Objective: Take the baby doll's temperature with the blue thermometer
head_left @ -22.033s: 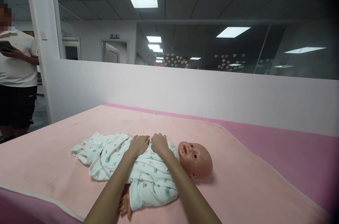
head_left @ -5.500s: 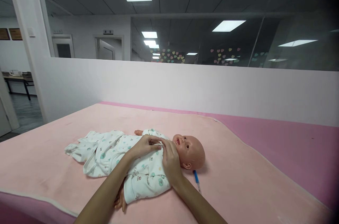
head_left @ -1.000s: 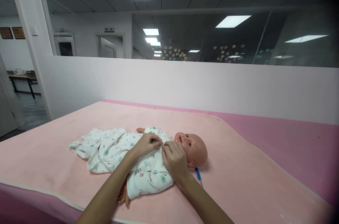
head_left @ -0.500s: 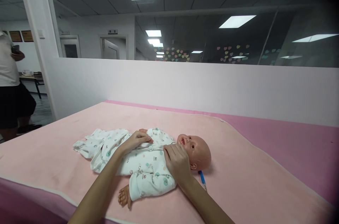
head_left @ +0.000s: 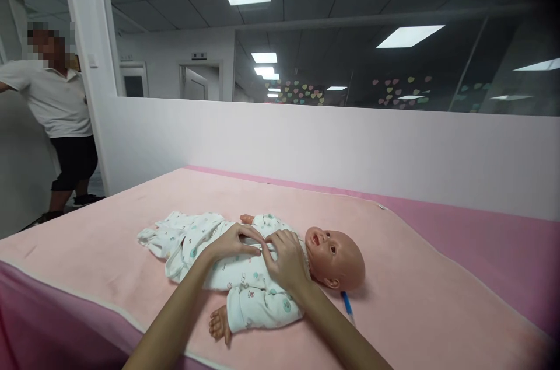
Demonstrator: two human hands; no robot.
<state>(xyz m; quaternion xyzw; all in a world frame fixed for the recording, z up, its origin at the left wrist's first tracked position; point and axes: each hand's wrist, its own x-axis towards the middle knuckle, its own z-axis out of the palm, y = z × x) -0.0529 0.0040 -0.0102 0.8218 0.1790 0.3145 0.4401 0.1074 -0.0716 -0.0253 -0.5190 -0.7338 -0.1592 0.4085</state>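
Observation:
A baby doll (head_left: 335,256) lies on its back, its head to the right, dressed in a white onesie (head_left: 245,273) with small printed figures. At the chest, my left hand (head_left: 234,241) has its thumb and fingers bent toward each other, tips on the front of the onesie. My right hand (head_left: 286,259) meets it there from the right, fingers curled and pinching the cloth near the opening edge. The two sets of fingertips nearly touch. Whatever small piece of cloth or fastening lies between them is hidden. The doll's near arm rests toward me.
A pink mat (head_left: 415,300) covers the table under the doll. A blue pen-like object (head_left: 347,303) lies beside the doll's head. Behind the table runs a low white partition (head_left: 328,148) with glass above. A person (head_left: 65,107) stands in the doorway at left.
My right hand has come off the doll's upper chest toward my left hand, whose fingers have bent into a pinch. The view has turned slightly left; the person has shifted in the doorway.

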